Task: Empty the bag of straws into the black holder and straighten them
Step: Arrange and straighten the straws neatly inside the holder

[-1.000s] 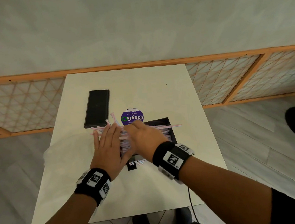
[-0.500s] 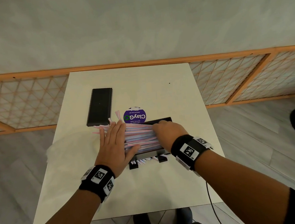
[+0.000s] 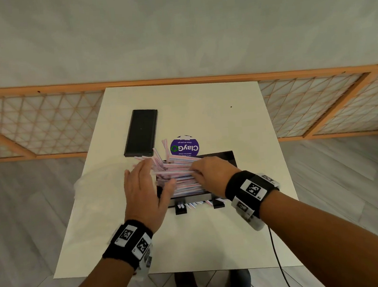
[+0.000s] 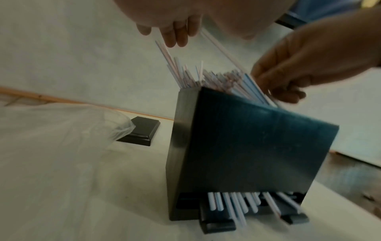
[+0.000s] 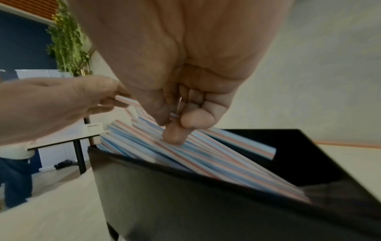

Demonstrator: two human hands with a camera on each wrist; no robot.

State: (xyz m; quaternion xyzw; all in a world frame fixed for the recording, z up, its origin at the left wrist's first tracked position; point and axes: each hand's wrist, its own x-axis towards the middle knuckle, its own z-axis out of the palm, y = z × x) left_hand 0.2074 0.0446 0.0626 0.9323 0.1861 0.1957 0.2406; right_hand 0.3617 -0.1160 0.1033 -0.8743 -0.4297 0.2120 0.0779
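Note:
The black holder (image 3: pixel 223 157) stands mid-table, piled with pink-and-blue striped straws (image 3: pixel 179 175) lying crosswise; some stick out past its left edge. Straw tips (image 3: pixel 194 204) poke from the slot at its front foot. My left hand (image 3: pixel 144 183) is at the pile's left ends, fingers straight and thumb on the straws. In the left wrist view those fingers (image 4: pixel 175 35) hover at the straw ends. My right hand (image 3: pixel 205 171) lies over the pile's right half with fingers curled. The right wrist view shows it (image 5: pixel 175 120) pinching a straw between thumb and fingers.
The empty clear plastic bag (image 3: pixel 95 181) lies at the table's left edge. A flat black lid (image 3: pixel 141 132) rests behind the holder on the left, and a purple round sticker (image 3: pixel 184 147) sits just behind it. A wooden lattice screen (image 3: pixel 45 128) runs behind the table.
My right hand slid from the pile's middle to its right side and curled onto straws. My left hand drew back slightly to the left ends, uncovering more of the pile.

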